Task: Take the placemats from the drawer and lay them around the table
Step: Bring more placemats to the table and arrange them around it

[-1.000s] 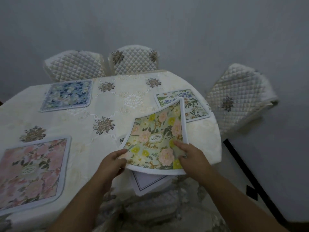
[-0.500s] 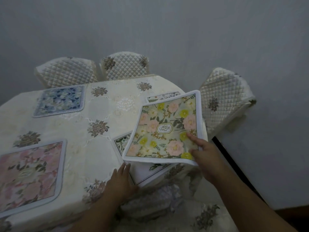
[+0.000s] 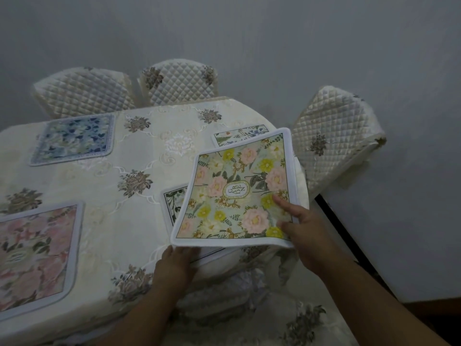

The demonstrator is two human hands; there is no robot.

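Note:
My right hand (image 3: 300,227) grips the near right corner of a placemat with yellow and pink flowers and the word GARDEN (image 3: 237,193), holding it tilted above the table's right end. Under it a white placemat with dark leaves (image 3: 173,203) lies at the table edge, mostly hidden. My left hand (image 3: 174,265) rests flat on that lower mat's near edge with its fingers apart. A blue placemat (image 3: 74,139) lies at the far left, a pink one (image 3: 35,255) at the near left. A botanical placemat (image 3: 239,136) peeks out behind the held mat.
The oval table wears a cream embroidered cloth (image 3: 112,221). Two quilted chairs (image 3: 84,92) (image 3: 178,82) stand at its far side, and a third quilted chair (image 3: 334,138) stands at the right end. A grey wall lies behind and to the right.
My left hand let go of the yellow and pink mat and dropped onto the mat beneath. My right hand lifted the mat and carried it rightward and farther out.

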